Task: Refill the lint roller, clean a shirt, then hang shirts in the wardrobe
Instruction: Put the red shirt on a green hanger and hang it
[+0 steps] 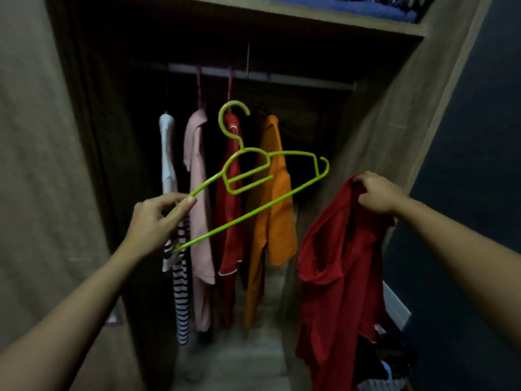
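My left hand [153,221] grips the left end of a bright green plastic hanger [251,176], held tilted in front of the open wardrobe with its hook pointing up. My right hand [377,194] pinches a red shirt [338,277] near its collar; the shirt dangles loose below, to the right of the hanger and apart from it. The wardrobe rail [253,74] runs across the dark interior above.
On the rail hang a white and striped garment [169,170], a pink shirt [198,210], a red shirt with white piping [231,244] and an orange shirt [275,215]. Brown wardrobe doors [42,165] flank both sides. A shelf [310,15] holds folded blue cloth. Clutter lies at bottom right.
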